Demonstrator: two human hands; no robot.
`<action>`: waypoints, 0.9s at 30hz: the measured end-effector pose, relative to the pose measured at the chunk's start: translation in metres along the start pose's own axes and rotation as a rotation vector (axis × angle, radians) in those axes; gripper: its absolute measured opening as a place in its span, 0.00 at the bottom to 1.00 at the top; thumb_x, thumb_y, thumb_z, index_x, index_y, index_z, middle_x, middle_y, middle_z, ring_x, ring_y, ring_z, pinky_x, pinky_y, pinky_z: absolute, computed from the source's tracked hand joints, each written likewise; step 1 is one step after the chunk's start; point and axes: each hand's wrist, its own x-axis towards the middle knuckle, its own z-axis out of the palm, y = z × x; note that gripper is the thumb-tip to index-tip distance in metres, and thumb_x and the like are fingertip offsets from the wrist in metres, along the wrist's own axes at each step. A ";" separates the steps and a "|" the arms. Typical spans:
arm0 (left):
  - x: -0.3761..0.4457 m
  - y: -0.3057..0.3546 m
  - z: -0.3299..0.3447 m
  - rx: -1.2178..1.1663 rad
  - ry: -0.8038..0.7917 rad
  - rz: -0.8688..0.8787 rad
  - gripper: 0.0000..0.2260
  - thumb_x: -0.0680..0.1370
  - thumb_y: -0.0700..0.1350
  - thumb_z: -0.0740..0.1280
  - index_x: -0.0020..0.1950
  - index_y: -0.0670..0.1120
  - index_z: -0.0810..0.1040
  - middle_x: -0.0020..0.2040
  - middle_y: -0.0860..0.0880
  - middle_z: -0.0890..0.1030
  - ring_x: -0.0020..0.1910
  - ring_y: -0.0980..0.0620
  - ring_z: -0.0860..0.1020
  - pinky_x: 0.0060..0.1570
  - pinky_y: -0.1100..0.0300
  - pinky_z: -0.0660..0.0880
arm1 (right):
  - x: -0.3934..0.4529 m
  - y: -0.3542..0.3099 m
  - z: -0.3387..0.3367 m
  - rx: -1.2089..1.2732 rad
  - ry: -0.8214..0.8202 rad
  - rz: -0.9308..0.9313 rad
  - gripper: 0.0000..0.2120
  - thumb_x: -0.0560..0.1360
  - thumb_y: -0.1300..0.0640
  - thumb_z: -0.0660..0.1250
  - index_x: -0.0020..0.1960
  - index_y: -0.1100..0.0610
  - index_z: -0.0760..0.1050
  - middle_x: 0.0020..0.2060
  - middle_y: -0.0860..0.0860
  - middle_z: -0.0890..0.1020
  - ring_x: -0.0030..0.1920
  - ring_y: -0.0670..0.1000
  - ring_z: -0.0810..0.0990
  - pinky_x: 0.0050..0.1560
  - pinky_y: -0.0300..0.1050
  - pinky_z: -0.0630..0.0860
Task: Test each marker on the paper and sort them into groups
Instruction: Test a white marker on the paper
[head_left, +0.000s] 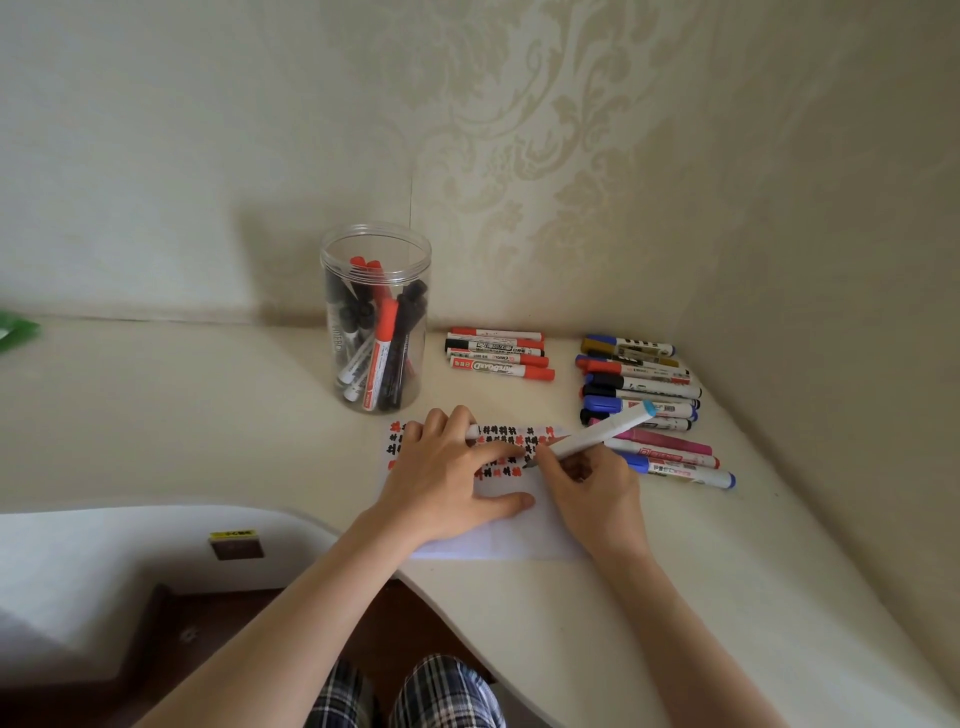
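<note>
While the left hand (441, 467) presses flat on the white paper sheet (511, 525) covered in red and black test marks, the right hand (587, 483) grips a white marker with a light-blue end (597, 434), tip on the paper. Beyond on the cream surface (208, 415) stand a clear plastic jar of red and black markers (376, 317), a row of red-capped markers (498, 354) with one reading "BOARD", and a mixed-colour marker pile (644, 395) just beside the right hand.

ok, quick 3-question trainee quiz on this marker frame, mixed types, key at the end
1. True or false: the right hand holds a marker with its tip on the paper.
2. What does the left hand do? A) reaches into the jar B) presses flat on the paper C) lifts a cap
3. Fill in: the small group of markers beside the jar is mostly ____ in colour.

Key: 1 true; 2 B; 3 red
</note>
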 end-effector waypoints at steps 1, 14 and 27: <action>0.000 0.000 0.000 0.000 -0.002 0.001 0.33 0.66 0.78 0.48 0.67 0.69 0.70 0.52 0.55 0.65 0.53 0.52 0.64 0.49 0.55 0.60 | 0.000 0.000 0.000 -0.001 0.000 0.004 0.07 0.73 0.51 0.73 0.42 0.54 0.79 0.35 0.42 0.81 0.35 0.34 0.78 0.35 0.26 0.71; 0.000 -0.003 0.003 -0.025 0.048 0.029 0.35 0.67 0.77 0.53 0.72 0.68 0.64 0.52 0.55 0.66 0.53 0.52 0.66 0.50 0.55 0.62 | -0.001 -0.001 0.000 0.010 0.011 0.029 0.08 0.73 0.50 0.72 0.42 0.54 0.79 0.35 0.45 0.82 0.36 0.41 0.79 0.33 0.30 0.73; -0.005 -0.022 0.004 -0.810 0.128 -0.093 0.09 0.83 0.39 0.57 0.62 0.49 0.66 0.54 0.55 0.77 0.43 0.57 0.77 0.44 0.62 0.75 | 0.004 -0.019 -0.012 0.294 -0.080 0.127 0.08 0.74 0.53 0.72 0.49 0.56 0.81 0.33 0.47 0.84 0.29 0.44 0.76 0.34 0.36 0.74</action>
